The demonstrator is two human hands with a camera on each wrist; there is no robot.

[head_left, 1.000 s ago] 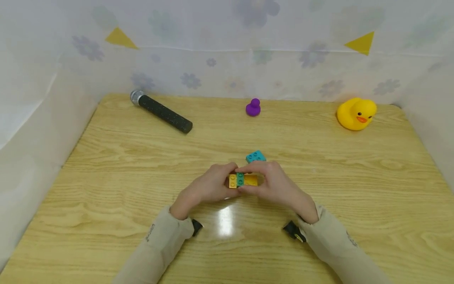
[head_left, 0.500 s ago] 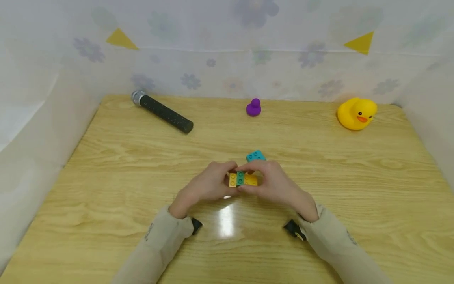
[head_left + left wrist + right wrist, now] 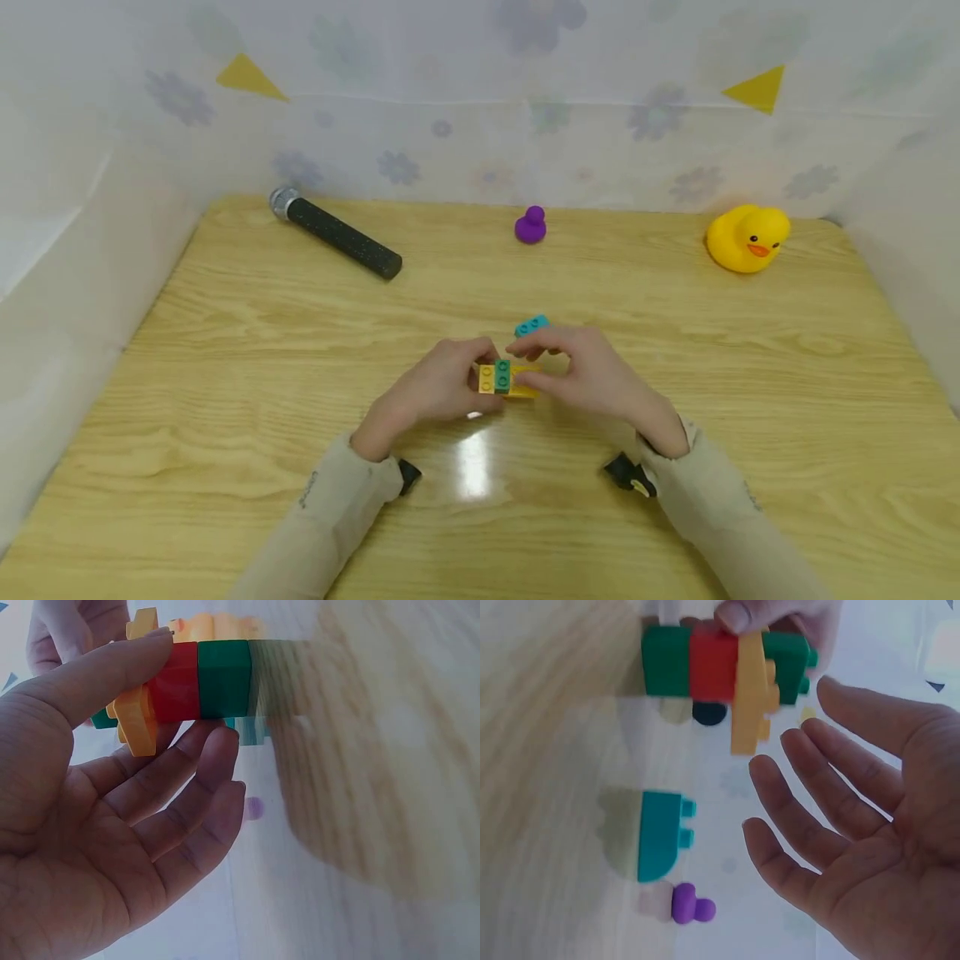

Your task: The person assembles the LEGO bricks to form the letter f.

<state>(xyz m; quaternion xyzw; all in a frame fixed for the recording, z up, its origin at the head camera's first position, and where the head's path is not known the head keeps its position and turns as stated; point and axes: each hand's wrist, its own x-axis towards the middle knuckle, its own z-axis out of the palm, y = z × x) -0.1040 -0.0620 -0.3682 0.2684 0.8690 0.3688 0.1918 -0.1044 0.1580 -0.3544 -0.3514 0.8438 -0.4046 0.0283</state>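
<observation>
My left hand (image 3: 438, 383) holds a small stack of toy building bricks, thumb on one side and fingers on the other. From the tabletop up, the stack has a green brick (image 3: 225, 679), a red brick (image 3: 178, 682), a wider yellow brick (image 3: 748, 697) and a smaller green brick (image 3: 502, 377). Just right of the stack, my right hand (image 3: 596, 371) has its thumb and fingers spread apart. The right wrist view shows a gap between its fingertips and the bricks. A teal brick (image 3: 660, 836) lies beyond the right hand, partly covered by it in the head view.
At the back left of the wooden table (image 3: 225, 350) lies a black microphone (image 3: 341, 235) with a silver head. A small purple duck (image 3: 531, 226) is at the back middle, and a big yellow duck (image 3: 747, 240) at the back right. Patterned cloth walls stand around.
My right thumb and fingers have come off the stack's top green brick and spread, the hand shifting slightly right. My left hand keeps its hold.
</observation>
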